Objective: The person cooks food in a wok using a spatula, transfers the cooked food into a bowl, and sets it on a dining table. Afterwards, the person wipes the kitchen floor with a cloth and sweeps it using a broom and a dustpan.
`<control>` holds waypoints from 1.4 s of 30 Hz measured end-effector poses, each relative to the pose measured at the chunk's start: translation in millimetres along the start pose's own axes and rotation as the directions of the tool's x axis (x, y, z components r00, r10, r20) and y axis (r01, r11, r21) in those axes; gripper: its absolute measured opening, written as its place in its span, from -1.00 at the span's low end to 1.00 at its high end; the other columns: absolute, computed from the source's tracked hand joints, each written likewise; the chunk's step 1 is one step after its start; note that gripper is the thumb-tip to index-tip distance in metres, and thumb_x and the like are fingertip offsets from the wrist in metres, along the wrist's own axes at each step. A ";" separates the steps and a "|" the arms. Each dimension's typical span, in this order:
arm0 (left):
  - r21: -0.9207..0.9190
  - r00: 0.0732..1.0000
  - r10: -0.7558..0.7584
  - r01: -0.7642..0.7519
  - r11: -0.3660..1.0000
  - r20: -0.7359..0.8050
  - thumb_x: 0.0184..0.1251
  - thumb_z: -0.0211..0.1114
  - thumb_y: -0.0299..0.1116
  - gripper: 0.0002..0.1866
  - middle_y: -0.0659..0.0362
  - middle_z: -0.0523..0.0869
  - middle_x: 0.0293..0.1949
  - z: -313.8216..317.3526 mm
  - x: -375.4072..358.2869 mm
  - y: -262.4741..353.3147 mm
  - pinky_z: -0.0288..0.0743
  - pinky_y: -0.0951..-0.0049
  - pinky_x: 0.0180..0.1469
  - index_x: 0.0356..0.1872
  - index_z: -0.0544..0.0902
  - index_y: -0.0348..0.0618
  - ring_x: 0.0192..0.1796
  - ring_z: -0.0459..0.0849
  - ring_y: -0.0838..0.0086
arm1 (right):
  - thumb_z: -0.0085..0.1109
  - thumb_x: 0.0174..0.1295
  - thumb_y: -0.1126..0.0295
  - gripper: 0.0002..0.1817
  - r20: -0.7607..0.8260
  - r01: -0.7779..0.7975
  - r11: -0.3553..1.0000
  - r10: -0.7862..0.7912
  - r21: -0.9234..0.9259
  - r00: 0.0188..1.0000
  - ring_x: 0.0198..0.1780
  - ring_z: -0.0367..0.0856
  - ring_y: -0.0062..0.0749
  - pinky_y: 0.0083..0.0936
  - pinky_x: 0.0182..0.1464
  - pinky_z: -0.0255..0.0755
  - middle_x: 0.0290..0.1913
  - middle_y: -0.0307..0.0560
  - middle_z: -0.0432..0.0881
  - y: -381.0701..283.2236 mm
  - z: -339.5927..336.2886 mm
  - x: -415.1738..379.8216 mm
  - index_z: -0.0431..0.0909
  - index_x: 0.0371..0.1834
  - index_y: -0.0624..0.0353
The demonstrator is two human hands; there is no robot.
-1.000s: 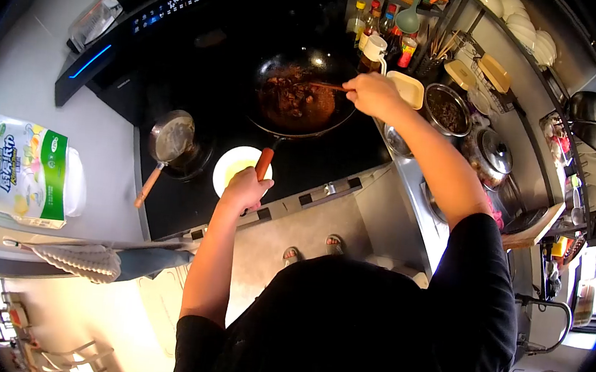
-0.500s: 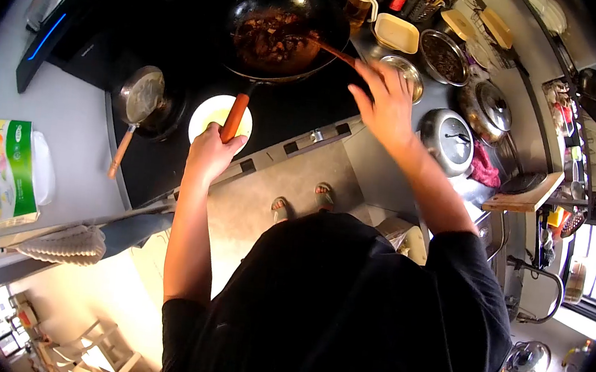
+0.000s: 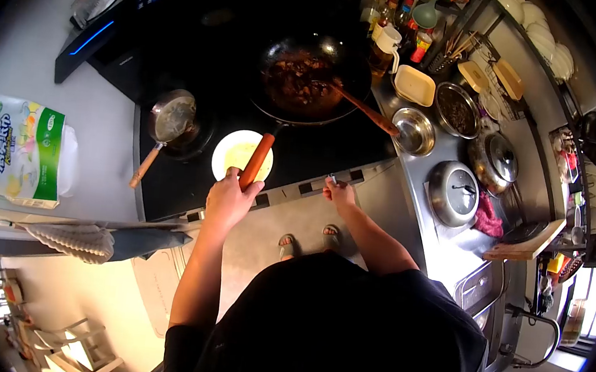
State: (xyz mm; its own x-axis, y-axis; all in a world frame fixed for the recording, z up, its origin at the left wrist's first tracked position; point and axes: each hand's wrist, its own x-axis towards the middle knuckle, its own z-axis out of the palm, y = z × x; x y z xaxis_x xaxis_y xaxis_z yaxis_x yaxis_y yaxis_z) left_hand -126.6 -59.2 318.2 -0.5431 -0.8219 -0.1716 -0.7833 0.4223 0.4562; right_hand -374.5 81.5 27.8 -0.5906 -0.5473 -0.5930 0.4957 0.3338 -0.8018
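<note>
A dark wok with brown, saucy chunks of food sits on the black stove. My left hand is closed around its orange-red handle. Beneath that handle is a white bowl with pale yellow contents. At the stove's front edge my right hand is closed, its fingers pinching a small stove knob. A wooden-handled spatula leans in the wok, its handle end reaching right over a steel bowl.
A small saucepan with a wooden handle stands on the left burner. Lidded pots, a cream container and sauce bottles crowd the right counter. A tissue pack lies at left; a cutting board juts out at right.
My right hand has moved from beside the spatula's handle down to the knob at the stove's front. My left hand keeps its hold on the wok handle. The whole view has shifted.
</note>
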 end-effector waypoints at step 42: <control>-0.758 0.918 0.017 0.316 0.570 0.396 0.41 0.32 -0.21 -0.71 0.26 0.52 -0.53 47.1 30.4 13.9 0.26 0.54 -0.68 -0.23 0.46 -0.20 -0.67 0.48 0.57 | 0.15 0.27 0.25 -0.78 0.491 0.390 -0.298 -0.544 -0.871 0.680 -0.12 0.71 0.10 -0.11 -0.02 0.60 -0.27 0.09 0.74 -326.1 83.7 -115.1 0.74 -0.28 0.09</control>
State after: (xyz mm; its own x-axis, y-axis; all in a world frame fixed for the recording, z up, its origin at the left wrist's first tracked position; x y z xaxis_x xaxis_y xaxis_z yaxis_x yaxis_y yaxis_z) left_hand -168.2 -60.3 278.3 -0.6320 -0.5961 -0.4952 -0.3887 -0.3090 0.8680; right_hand -414.8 -28.6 363.7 -0.3590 -0.9307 0.0694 -0.9329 0.3556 -0.0572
